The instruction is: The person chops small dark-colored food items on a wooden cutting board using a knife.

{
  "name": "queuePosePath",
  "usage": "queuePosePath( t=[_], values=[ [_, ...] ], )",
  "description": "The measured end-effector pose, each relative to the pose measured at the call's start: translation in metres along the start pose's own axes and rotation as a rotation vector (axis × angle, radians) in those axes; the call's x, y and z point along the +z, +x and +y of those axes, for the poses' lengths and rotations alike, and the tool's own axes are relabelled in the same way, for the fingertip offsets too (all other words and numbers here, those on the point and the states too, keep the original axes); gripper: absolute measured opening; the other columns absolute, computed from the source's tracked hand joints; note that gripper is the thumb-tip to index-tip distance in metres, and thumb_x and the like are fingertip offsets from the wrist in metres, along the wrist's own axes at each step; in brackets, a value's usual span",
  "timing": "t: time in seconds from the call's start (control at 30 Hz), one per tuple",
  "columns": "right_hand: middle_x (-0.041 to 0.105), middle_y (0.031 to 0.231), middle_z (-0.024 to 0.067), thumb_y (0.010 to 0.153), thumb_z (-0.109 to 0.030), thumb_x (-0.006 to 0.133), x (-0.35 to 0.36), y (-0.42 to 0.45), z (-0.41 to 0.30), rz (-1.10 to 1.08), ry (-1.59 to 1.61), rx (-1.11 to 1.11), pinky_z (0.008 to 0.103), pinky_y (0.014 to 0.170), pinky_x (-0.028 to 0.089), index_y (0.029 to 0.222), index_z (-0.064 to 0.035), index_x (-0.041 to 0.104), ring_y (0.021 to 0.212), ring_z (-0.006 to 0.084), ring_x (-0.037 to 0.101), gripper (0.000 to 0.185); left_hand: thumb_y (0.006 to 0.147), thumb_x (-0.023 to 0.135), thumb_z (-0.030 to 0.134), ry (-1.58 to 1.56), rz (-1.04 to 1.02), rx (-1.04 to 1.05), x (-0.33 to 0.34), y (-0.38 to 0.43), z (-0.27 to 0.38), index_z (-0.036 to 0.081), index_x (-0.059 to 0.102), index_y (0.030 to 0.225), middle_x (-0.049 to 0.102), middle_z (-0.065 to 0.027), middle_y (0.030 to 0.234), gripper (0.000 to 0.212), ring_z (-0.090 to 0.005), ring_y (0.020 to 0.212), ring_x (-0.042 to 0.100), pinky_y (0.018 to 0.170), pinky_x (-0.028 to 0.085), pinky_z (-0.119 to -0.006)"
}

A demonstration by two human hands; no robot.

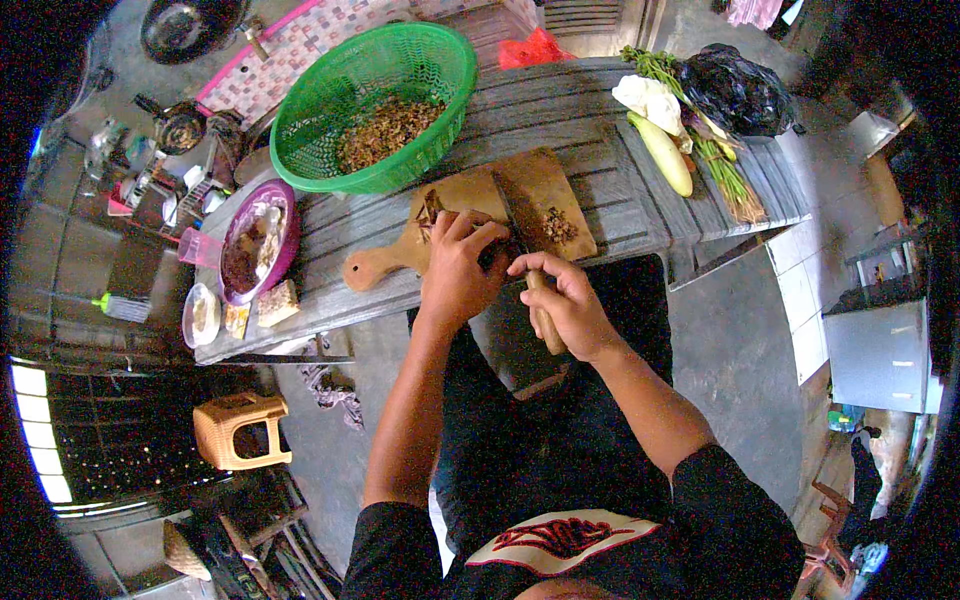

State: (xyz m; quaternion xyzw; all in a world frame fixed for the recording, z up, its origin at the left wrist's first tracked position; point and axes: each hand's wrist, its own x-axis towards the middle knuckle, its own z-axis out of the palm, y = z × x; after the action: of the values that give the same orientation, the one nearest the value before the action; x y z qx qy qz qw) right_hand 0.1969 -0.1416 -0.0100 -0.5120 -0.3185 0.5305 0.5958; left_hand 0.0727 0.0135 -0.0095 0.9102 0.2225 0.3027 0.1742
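A wooden cutting board with a round handle (377, 264) lies on the table's near side. My left hand (466, 259) presses with bent fingers on brown pieces (427, 211) of food on the board; what lies under the palm is hidden. To its right, my right hand (561, 300) grips the wooden handle of a knife (546, 319), whose dark blade points away from me across the board. A small heap of chopped brown bits (559, 225) lies to the right of the blade.
Behind the board stands a green plastic basket (442, 142) with chopped brown bits. On the left are a purple bowl (291, 247), a tempeh-like block (277, 304) and a clear container (201, 315). A pale long vegetable (664, 157), greens (724, 176) and a black plastic bag (735, 90) lie at right.
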Motion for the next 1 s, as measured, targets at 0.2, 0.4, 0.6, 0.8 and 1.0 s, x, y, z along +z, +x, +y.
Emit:
queuePosePath(
  t=[0.2,0.4,0.6,0.8,1.0],
  values=[
    [0.056,0.07,-0.0015,0.094,-0.005,0.061,0.012,-0.011,0.0,0.015,-0.025,0.001,0.0283,0.047,0.046,0.121,-0.0113,0.064,0.052,0.0087,0.054,0.028,0.075,0.08,0.008,-0.011,-0.023,-0.008,-0.001,-0.001,-0.002,0.011,0.075,0.104,0.067,-0.0084,0.108,0.03,-0.0356,0.107,0.056,0.096,0.049,-0.046],
    [0.056,0.068,-0.0013,0.095,-0.006,0.06,0.007,-0.007,-0.007,-0.006,-0.011,0.044,0.0279,0.046,0.045,0.123,-0.0114,0.063,0.05,0.0091,0.054,0.029,0.073,0.08,0.008,-0.001,-0.015,-0.026,-0.002,-0.004,-0.003,0.011,0.075,0.106,0.067,-0.0084,0.11,0.033,-0.0356,0.109,0.056,0.096,0.05,-0.046],
    [0.053,0.067,-0.0025,0.096,-0.005,0.059,0.005,-0.004,0.0,-0.004,-0.095,-0.049,0.028,0.046,0.044,0.124,-0.0109,0.062,0.05,0.0085,0.053,0.029,0.074,0.079,0.009,-0.019,-0.015,0.004,-0.002,-0.001,-0.004,0.01,0.075,0.105,0.067,-0.0096,0.111,0.032,-0.0363,0.109,0.056,0.096,0.049,-0.047],
    [0.054,0.069,-0.0012,0.095,-0.002,0.058,0.011,-0.013,-0.007,-0.01,-0.016,0.026,0.0283,0.045,0.045,0.123,-0.011,0.062,0.05,0.0091,0.054,0.029,0.073,0.079,0.01,-0.03,-0.032,0.016,-0.005,-0.002,-0.007,0.01,0.075,0.105,0.066,-0.0096,0.111,0.032,-0.0359,0.11,0.055,0.096,0.049,-0.046],
    [0.055,0.071,-0.0008,0.093,-0.002,0.059,0.007,-0.009,-0.012,-0.026,-0.046,0.03,0.0279,0.047,0.046,0.121,-0.0111,0.063,0.053,0.009,0.055,0.029,0.071,0.083,0.016,0.059,-0.034,-0.006,-0.006,-0.003,-0.001,0.013,0.076,0.107,0.065,-0.0069,0.115,0.037,-0.0346,0.116,0.053,0.1,0.046,-0.048]
  ],
)
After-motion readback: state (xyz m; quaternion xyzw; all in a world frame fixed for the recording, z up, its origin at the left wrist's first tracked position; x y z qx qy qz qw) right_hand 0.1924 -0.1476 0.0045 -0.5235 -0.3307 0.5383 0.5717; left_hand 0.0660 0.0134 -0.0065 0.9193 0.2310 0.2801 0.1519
